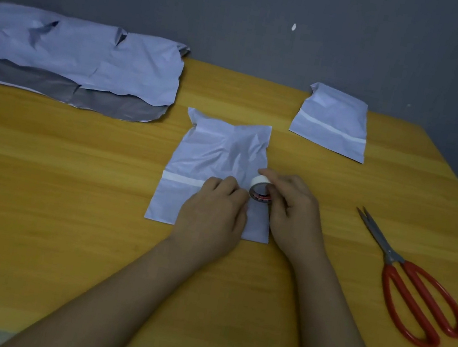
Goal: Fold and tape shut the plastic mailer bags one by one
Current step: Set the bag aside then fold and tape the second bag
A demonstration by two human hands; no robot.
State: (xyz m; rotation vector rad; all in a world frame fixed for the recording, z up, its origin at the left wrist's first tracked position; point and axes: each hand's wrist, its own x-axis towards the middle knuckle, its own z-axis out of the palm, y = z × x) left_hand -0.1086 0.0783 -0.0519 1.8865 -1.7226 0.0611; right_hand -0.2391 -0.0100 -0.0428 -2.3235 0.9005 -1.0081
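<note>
A folded white mailer bag (219, 153) lies in the middle of the wooden table (63, 205). A strip of white tape (182, 179) runs across it from its left edge towards my hands. My left hand (214, 213) presses down on the bag where the strip ends. My right hand (289, 208) grips a small roll of white tape (260, 189) at the bag's right side, close to my left fingertips. Another folded bag (333, 121), taped across, lies at the back right.
A pile of unfolded mailer bags (70, 59), white with grey insides, lies at the back left. Red-handled scissors (410, 282) lie on the right of the table. A grey wall stands behind. The table's front edge is near my forearms.
</note>
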